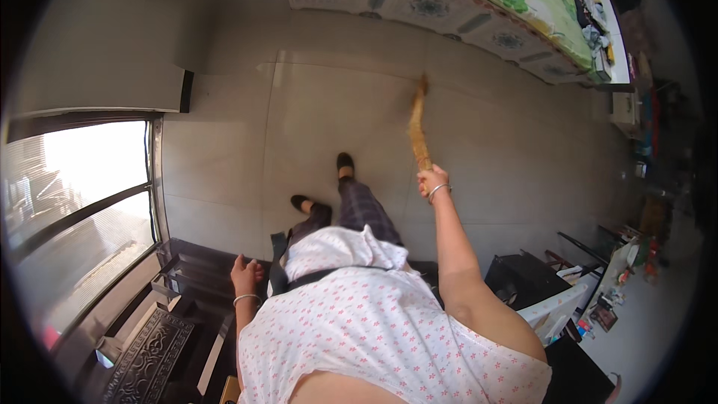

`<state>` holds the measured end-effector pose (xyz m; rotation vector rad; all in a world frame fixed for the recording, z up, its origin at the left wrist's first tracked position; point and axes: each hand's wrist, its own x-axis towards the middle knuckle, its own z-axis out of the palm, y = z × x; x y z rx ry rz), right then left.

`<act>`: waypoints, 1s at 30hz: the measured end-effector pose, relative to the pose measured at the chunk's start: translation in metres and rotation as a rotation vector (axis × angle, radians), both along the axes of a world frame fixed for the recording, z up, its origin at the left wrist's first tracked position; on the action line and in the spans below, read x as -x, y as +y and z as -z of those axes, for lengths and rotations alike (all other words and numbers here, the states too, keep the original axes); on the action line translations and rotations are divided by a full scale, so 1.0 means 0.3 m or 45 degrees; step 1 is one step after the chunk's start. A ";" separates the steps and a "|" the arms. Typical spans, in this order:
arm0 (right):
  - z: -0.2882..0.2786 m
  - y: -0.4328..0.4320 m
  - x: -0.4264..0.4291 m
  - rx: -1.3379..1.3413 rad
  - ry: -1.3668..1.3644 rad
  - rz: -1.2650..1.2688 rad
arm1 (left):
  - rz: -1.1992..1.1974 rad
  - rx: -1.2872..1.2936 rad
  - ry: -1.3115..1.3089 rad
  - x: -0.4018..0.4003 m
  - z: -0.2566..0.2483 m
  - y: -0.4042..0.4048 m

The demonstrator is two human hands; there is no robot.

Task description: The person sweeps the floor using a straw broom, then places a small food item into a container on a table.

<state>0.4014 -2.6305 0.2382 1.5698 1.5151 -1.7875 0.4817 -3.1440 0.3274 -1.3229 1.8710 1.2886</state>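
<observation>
My right hand [433,181], with a bangle at its wrist, is closed around the end of a long yellow-brown object [417,129], probably a straw hand broom. It is slightly bent and its blurred far end points away from me, over the tiled floor [336,106]. On the other side, my left hand [247,274] hangs beside my body with its fingers partly curled and nothing visible in it. Dark carved wooden furniture [151,353] stands near that hand.
A bed [449,11] with a green patterned sheet and a decorated skirt spans the top. A window or glazed door [78,179] is at the left. Black furniture [524,278] and a cluttered table [611,292] stand at the lower right.
</observation>
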 end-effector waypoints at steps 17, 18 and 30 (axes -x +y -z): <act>0.004 -0.075 0.353 0.170 -0.024 -0.441 | 0.099 0.009 0.028 0.242 -0.016 0.225; -0.005 -0.051 0.354 0.191 -0.012 -0.410 | 0.110 0.019 0.021 0.258 -0.016 0.223; 0.012 -0.032 0.544 -0.085 -0.116 -0.182 | 0.878 0.075 0.640 0.296 0.534 -0.235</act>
